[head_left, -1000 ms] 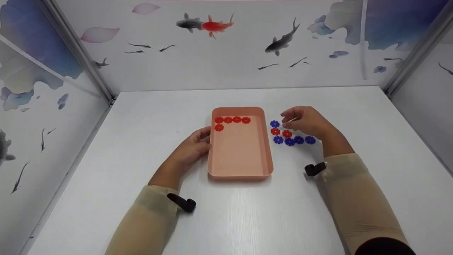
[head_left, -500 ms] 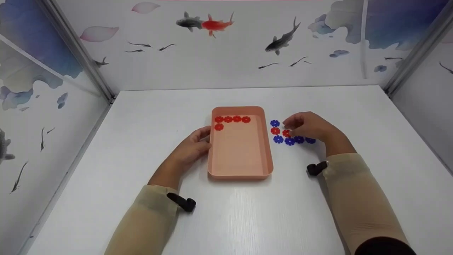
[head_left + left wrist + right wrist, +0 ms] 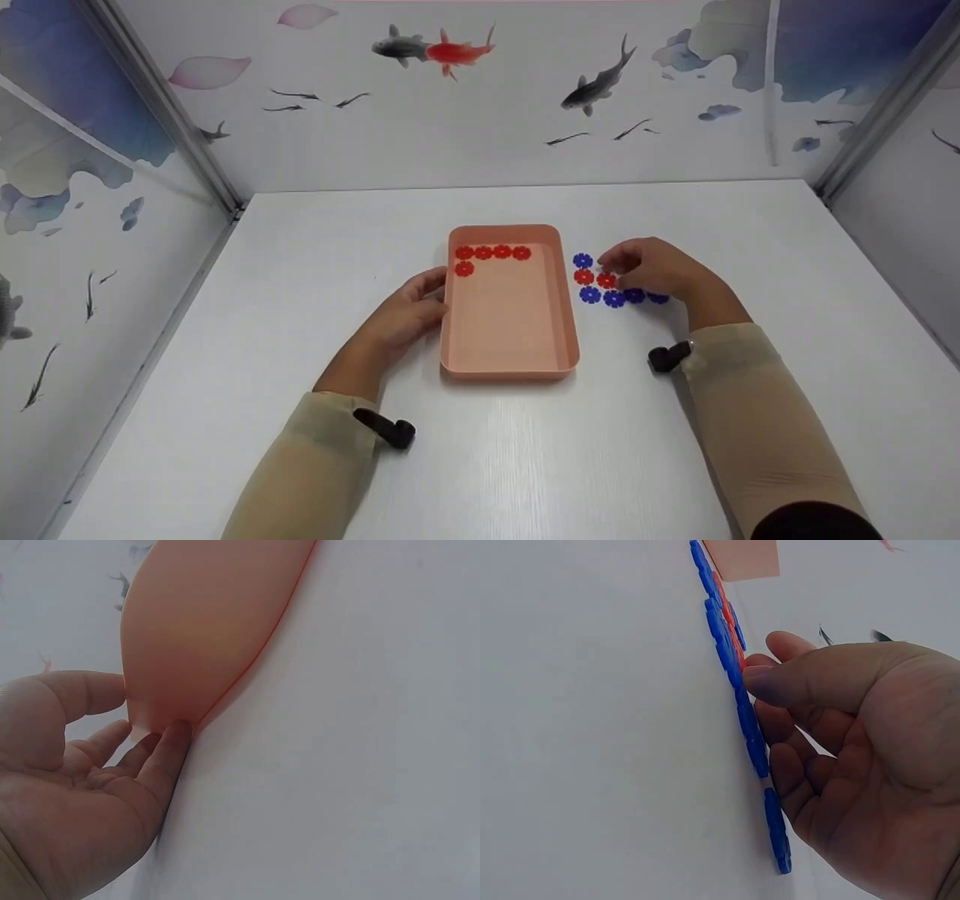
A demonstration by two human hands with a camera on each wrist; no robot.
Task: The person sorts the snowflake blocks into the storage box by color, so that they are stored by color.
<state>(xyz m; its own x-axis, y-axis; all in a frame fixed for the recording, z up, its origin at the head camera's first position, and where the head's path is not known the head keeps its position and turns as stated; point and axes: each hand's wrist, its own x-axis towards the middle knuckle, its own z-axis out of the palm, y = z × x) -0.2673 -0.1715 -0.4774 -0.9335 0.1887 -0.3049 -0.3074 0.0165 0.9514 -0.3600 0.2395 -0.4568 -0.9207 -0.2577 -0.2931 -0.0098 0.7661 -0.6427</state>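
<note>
A shallow pink tray [image 3: 510,330] lies on the table, with several red flower-shaped discs [image 3: 483,253] in a row along its far end and one more below the row's left end. My left hand [image 3: 405,313] touches the tray's left outer wall; in the left wrist view thumb and fingertips rest against that wall [image 3: 202,622]. Right of the tray, my right hand [image 3: 656,266] pinches a red flower-shaped disc [image 3: 606,280] low over the table. Its fingers partly cover this disc and the blue discs [image 3: 751,735] behind them.
Next to the tray's right wall lie another red disc [image 3: 583,277] and several blue discs [image 3: 614,298] close together. White printed panels [image 3: 510,157] enclose the table [image 3: 495,465] at the back and sides.
My right hand has come down and toward me onto the red disc, which has shifted very slightly away from me. My left hand and the tray have stayed still.
</note>
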